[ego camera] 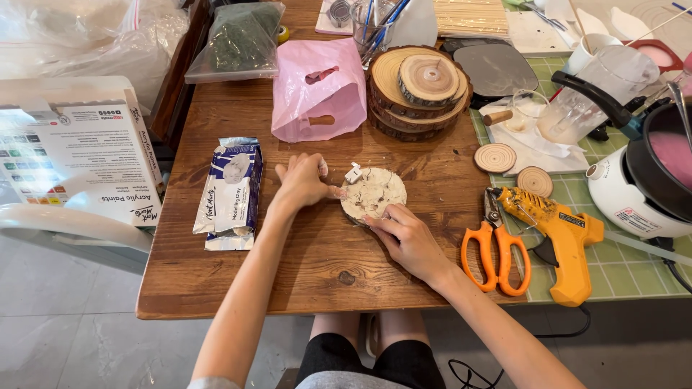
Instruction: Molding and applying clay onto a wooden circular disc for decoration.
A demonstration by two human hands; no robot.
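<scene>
- A round wood slice coated with pale clay [373, 194] lies flat near the middle of the wooden tabletop [303, 266], directly in front of you.
- Your left hand [303, 181] rests at the disc's left edge, fingers curled together, one fingertip pressing the rim; it grips nothing.
- Your right hand [409, 238] sits at the lower right edge, fingertips pressed down onto the clay, also not clamped around anything.
- A small white clay scrap [353, 173] sticks up at the disc's upper left rim.
- To do this well, I judge you should brace the disc with the left hand while the right smooths with light, even pressure, working from the centre outward so the layer stays level.
- A modelling clay packet [232, 193] lies to the left, well apart.
- Orange scissors [497, 252] and a yellow glue gun [559, 238] lie just to the right.
- A stack of wood slices [419, 88] and a pink bag [318, 90] sit beyond.
</scene>
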